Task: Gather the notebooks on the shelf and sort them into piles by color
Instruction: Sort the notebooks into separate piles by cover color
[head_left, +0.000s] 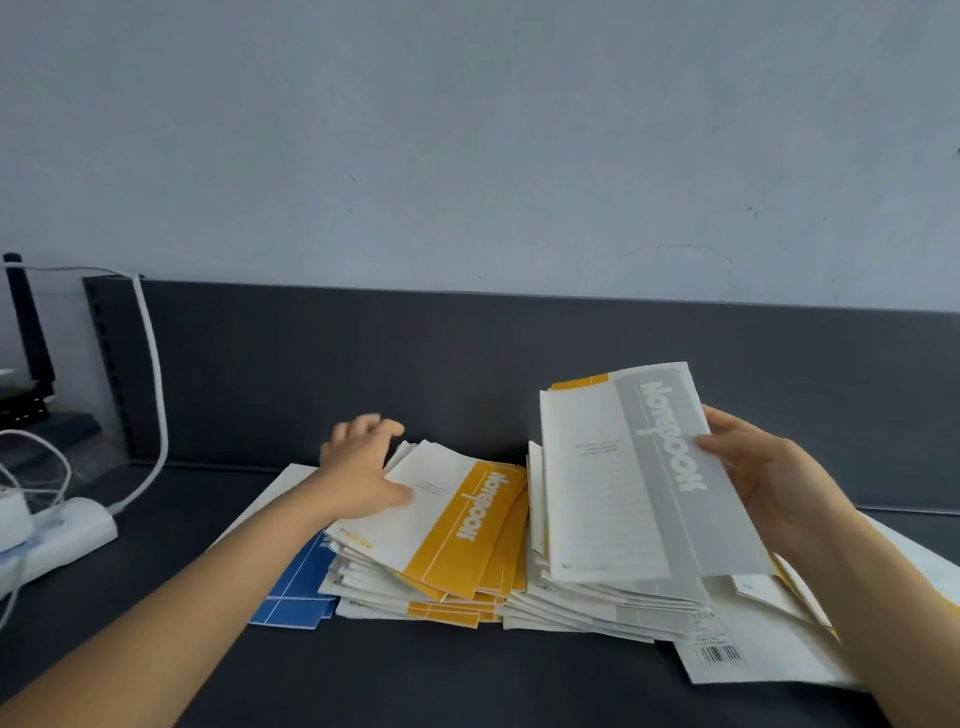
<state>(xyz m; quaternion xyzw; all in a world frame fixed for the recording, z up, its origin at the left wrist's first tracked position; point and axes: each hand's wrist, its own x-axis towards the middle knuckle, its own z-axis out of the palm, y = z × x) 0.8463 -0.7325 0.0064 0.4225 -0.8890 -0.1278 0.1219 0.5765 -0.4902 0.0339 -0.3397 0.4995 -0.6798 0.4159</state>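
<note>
The left hand (363, 470), fingers spread and released, rests on the yellow-banded white notebook pile (457, 530) while the right hand (769, 478) grips a raised grey-banded white notebook (639, 478) above the grey pile (597, 603).

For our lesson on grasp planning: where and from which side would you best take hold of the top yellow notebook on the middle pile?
Probably by the white edge of the top yellow notebook, coming from the left, where the left hand already rests. That edge overhangs the fanned yellow pile, so fingers could slip beneath; the grey pile crowds its right side.
</note>
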